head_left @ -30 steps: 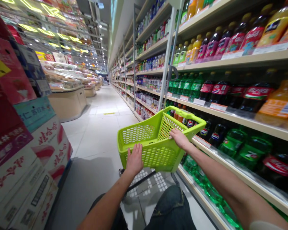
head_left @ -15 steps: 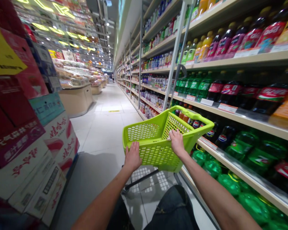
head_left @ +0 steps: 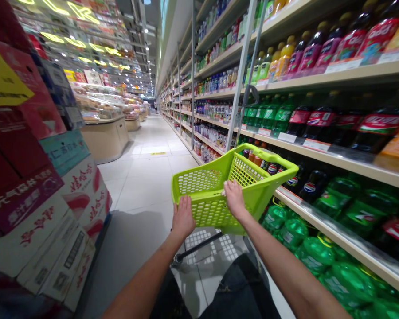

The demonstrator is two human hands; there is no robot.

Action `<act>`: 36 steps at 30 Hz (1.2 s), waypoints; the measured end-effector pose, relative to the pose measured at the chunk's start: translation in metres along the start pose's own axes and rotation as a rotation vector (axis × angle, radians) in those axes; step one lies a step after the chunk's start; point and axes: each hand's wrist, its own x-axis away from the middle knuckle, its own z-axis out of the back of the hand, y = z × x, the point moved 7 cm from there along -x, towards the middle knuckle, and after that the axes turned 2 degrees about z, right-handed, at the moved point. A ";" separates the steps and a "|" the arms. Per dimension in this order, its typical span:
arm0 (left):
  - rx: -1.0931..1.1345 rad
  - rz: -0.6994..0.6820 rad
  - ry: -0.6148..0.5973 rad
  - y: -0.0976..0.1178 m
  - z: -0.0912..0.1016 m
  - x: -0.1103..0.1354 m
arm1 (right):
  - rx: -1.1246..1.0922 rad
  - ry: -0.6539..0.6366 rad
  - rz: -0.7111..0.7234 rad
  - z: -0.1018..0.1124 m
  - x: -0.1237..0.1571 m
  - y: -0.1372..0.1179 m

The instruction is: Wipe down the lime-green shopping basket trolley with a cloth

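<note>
The green shopping cart (head_left: 209,209) stands on the tiled floor (head_left: 142,177), side-on in front of my knees (head_left: 239,288). My left hand (head_left: 183,217) lies open against the near side of the cart, toward its left end, fingers straight and reaching up to the rim. My right hand (head_left: 233,197) is over that same rim, nearer the cart's handle (head_left: 269,156), fingers bent and closed on a small white thing (head_left: 224,188); I can't tell what it is. Right of the cart run shelves (head_left: 359,165) of soft drinks, with big green bottles (head_left: 314,254) low down. Left of the cart, well apart, are stacked cartons (head_left: 83,190).
</note>
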 end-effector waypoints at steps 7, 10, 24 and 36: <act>-0.070 -0.049 0.040 0.003 -0.001 0.004 | -0.080 0.012 0.247 -0.017 0.004 -0.066; -0.058 -0.051 0.048 0.003 -0.002 0.004 | 0.005 0.015 0.082 0.004 -0.001 0.001; -0.091 -0.066 0.099 0.002 -0.004 0.004 | 0.089 0.027 0.153 0.015 0.000 0.029; -0.090 -0.066 0.105 -0.005 -0.001 0.003 | 0.024 0.005 0.324 0.003 0.005 0.000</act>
